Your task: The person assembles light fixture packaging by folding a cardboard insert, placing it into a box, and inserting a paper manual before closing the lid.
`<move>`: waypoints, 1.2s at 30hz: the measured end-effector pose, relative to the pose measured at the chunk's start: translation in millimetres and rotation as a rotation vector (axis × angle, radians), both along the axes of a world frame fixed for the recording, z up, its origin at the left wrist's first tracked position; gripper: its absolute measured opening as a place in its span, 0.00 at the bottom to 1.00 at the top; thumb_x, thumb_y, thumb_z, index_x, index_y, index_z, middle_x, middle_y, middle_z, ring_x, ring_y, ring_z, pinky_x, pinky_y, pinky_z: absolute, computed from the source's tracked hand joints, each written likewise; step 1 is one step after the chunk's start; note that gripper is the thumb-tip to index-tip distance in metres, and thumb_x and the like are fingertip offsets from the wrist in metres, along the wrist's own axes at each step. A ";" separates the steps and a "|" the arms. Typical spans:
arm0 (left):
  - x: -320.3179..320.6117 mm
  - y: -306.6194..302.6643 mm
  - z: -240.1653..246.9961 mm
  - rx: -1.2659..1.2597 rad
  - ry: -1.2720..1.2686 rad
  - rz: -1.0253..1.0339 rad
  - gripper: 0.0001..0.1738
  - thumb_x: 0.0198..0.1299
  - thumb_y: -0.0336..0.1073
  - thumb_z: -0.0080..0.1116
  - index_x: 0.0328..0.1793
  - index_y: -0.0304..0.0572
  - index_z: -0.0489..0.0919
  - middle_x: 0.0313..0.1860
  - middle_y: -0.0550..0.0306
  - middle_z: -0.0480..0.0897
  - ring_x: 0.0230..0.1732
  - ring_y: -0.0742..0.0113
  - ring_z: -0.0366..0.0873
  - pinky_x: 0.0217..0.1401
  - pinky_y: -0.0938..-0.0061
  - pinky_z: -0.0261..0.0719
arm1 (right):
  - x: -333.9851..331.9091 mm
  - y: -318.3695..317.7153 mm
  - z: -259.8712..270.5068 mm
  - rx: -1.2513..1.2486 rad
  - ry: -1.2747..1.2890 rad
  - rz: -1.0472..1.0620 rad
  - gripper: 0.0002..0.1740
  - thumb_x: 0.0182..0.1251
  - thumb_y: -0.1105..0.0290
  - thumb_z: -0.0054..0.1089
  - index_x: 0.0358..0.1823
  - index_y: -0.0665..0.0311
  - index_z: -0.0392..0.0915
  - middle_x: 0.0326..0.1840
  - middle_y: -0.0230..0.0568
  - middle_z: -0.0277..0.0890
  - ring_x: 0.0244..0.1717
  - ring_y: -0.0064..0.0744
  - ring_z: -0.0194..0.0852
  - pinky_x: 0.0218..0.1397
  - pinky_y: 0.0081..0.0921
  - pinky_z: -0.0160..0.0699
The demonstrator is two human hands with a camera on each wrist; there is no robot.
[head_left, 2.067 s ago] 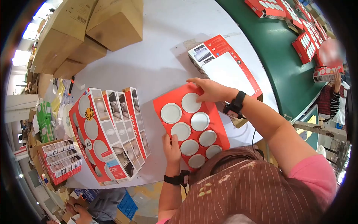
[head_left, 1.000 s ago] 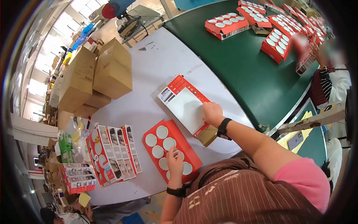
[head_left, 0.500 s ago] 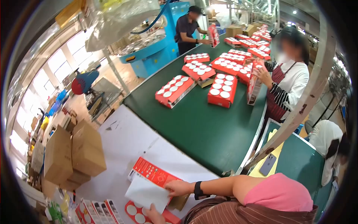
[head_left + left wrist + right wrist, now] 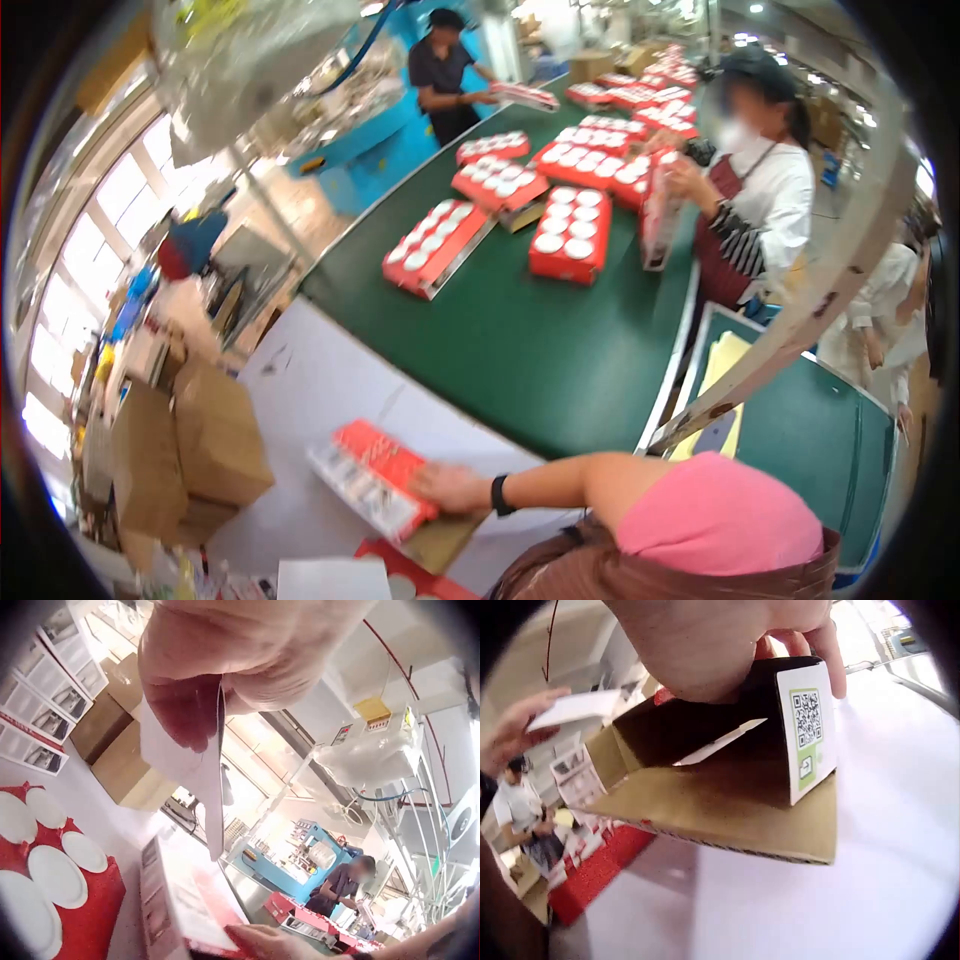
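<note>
In the left wrist view my left hand (image 4: pixel 225 649) pinches a thin white sheet (image 4: pixel 169 746) between thumb and fingers. That white sheet (image 4: pixel 333 580) shows at the bottom of the head view, where the left hand is out of sight. My right hand (image 4: pixel 455 487) grips a red and white printed box (image 4: pixel 385 462) tilted up on the table. The right wrist view looks into the box's open brown end (image 4: pixel 720 814), with a white folded paper (image 4: pixel 724 741) inside and a QR-coded flap (image 4: pixel 808 780) beside my right hand (image 4: pixel 712 645). A red box with white round discs (image 4: pixel 56 877) lies below the left hand.
Brown cartons (image 4: pixel 220 430) stand on the table's left side. Across the table edge runs a green belt (image 4: pixel 500 350) bearing several red boxes (image 4: pixel 570 235). Two people stand at the belt, each handling a box. A metal post (image 4: pixel 790 350) leans at right.
My left hand left the disc box and lifted the white sheet off the other box. My right hand moved onto that box and tilted it. The head view swung up toward the belt.
</note>
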State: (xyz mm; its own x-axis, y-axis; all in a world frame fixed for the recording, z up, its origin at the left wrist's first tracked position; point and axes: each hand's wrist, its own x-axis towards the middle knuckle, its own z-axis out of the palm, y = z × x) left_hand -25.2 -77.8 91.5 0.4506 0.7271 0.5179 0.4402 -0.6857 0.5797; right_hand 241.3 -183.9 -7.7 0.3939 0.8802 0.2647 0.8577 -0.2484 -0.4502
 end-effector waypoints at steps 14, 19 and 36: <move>128.9 -76.2 -16.9 -0.154 0.238 -0.499 0.52 0.46 0.47 0.72 0.73 0.26 0.59 0.55 0.31 0.73 0.57 0.37 0.71 0.59 0.52 0.70 | -23.3 -64.2 18.3 0.621 1.418 -0.191 0.23 0.66 0.67 0.64 0.60 0.63 0.70 0.58 0.40 0.74 0.55 0.30 0.74 0.53 0.32 0.79; 137.8 -66.1 -21.5 0.061 0.163 -0.659 0.15 0.50 0.29 0.62 0.46 0.38 0.84 0.53 0.53 0.83 0.60 0.53 0.75 0.61 0.59 0.71 | -13.5 -98.0 -2.9 0.249 1.798 -0.105 0.25 0.67 0.57 0.62 0.59 0.62 0.69 0.39 0.39 0.79 0.34 0.25 0.79 0.32 0.22 0.76; 136.2 -18.1 40.4 -0.578 0.069 -0.670 0.10 0.63 0.31 0.59 0.36 0.27 0.82 0.41 0.43 0.84 0.39 0.60 0.79 0.43 0.70 0.74 | 33.9 -121.8 148.4 0.414 0.449 -0.463 0.33 0.61 0.70 0.66 0.67 0.55 0.64 0.50 0.44 0.78 0.50 0.43 0.79 0.53 0.34 0.78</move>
State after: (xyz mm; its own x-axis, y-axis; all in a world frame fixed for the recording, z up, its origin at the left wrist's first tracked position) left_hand 111.0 -95.8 132.0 0.8921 0.4390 0.1068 0.0987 -0.4201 0.9021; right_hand 275.2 -305.7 140.7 0.8462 0.4626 0.2645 0.4198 -0.2732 -0.8655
